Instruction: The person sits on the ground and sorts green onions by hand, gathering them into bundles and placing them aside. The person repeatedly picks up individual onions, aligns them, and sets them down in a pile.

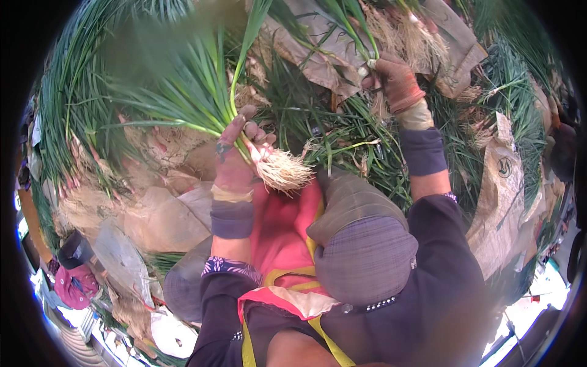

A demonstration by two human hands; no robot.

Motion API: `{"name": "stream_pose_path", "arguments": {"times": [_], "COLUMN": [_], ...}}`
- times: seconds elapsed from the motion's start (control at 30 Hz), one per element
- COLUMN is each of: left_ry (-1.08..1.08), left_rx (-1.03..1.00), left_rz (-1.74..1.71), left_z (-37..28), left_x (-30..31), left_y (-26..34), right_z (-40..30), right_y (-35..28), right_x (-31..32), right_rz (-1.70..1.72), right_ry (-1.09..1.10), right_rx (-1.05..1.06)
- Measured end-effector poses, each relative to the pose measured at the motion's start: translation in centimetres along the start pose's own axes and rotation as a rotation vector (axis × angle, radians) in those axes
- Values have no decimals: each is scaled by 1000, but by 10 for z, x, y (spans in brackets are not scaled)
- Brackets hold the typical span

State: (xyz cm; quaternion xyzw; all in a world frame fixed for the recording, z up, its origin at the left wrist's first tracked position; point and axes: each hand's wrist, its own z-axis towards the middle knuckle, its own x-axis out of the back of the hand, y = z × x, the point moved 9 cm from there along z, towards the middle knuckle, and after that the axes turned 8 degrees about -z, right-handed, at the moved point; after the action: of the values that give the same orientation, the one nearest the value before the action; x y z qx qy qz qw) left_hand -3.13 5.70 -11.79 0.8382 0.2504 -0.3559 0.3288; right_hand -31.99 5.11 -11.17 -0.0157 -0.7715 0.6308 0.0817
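Note:
My left hand (235, 153), in a worn, dirt-stained glove, grips a bunch of green garlic (283, 169) around its pale stems. The green leaves fan up and to the left; the whitish roots point down to the right, over my red apron (286, 215). Farther out to the right, my right hand (400, 85) wears an orange-brown glove. Its fingers pinch a few green garlic stalks (362, 39) close to their white lower ends, with leaves running upward. Loose green leaves and stalks (367, 151) lie below and between the two hands.
Heaped green garlic (69, 105) fills the left side, roots toward me. Beige sacking (156, 215) lies near it. More rooted bunches (412, 39) rest on brown sacking (461, 69) at the top right. A printed woven sack (497, 183) stands right. A person (75, 280) appears at the far left.

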Motion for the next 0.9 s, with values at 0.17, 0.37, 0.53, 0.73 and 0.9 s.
{"name": "stream_pose_path", "arguments": {"times": [0.17, 0.37, 0.53, 0.73, 0.9], "left_ry": [89, 92, 26, 87, 186], "left_rx": [-8, 58, 94, 93, 52], "left_rz": [11, 112, 214, 334, 434], "left_z": [-3, 4, 8, 5, 4], "left_x": [-2, 4, 25, 15, 13], "left_y": [-5, -27, -48, -45, -33], "right_z": [-13, -13, -14, -14, -11], "right_y": [19, 7, 2, 10, 57], "right_x": [-14, -82, -144, -155, -88], "right_rz": [336, 192, -156, -384, -399], "right_ry": [-17, -166, -296, -227, 178], "right_rx": [-119, -280, -258, -99, -290]}}
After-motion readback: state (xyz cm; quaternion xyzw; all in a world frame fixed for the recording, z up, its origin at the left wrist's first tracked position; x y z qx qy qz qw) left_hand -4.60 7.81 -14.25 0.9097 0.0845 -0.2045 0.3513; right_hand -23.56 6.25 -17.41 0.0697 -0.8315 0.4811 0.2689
